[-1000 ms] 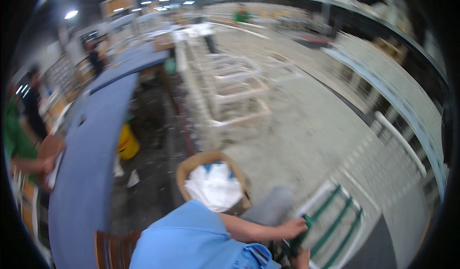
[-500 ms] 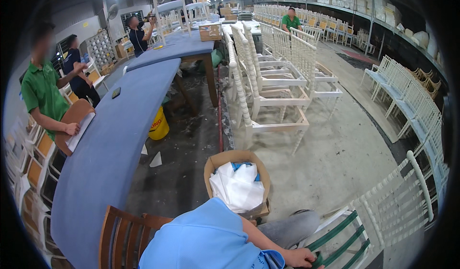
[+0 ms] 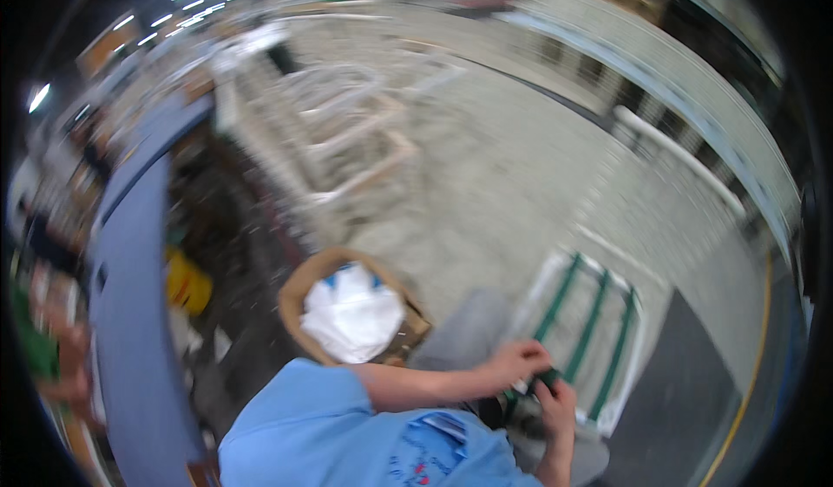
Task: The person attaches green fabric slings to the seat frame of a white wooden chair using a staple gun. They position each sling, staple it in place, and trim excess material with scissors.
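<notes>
A white chair with a spindle back lies tilted in front of me at the right. Three green webbing straps [image 3: 587,326] run across its white seat frame [image 3: 623,392]. Near the frame's near corner, my left hand [image 3: 517,363] is closed, its fingertips pinched at a dark green roll of webbing [image 3: 545,379]. My right hand [image 3: 557,407] is just below, its fingers wrapped round the same webbing. Motion blur hides the exact grip of the fingertips.
A cardboard box [image 3: 299,329] with white cloth [image 3: 356,313] stands ahead. A long blue padded table [image 3: 130,313] and a yellow bucket [image 3: 186,281] are at the left. White chair frames [image 3: 347,140] stand beyond, with a chair row [image 3: 694,123] at the right. Blurred people are at far left.
My view has swung right and down, so the surroundings have shifted left and blurred. Both hands now show together at the green webbing; before, only one showed clearly at the seat frame.
</notes>
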Motion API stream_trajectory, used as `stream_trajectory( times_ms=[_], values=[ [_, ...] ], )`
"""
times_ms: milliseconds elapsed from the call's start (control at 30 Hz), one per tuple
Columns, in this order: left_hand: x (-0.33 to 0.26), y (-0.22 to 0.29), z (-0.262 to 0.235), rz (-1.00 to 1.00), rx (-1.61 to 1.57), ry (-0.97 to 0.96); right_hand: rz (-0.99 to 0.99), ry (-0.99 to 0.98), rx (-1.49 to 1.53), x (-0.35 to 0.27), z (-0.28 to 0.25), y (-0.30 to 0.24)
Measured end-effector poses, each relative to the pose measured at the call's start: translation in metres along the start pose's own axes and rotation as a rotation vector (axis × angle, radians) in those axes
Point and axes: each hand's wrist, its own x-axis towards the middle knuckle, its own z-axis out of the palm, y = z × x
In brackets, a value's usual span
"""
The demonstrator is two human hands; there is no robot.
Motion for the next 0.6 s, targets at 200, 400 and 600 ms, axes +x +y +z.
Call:
stream_trajectory(
  times_ms=[200,400,600],
  values=[
    [0.009,0.005,0.007,-0.179,-0.376,-0.139,-0.125,0.110,0.027,-0.002,-0.007,-0.006],
    [0.011,0.007,0.015,-0.203,-0.393,-0.099,-0.108,0.141,0.038,-0.011,-0.012,-0.002],
    [0.012,0.010,0.012,-0.108,-0.381,-0.012,-0.266,0.367,0.272,-0.007,0.006,-0.012]
  ],
)
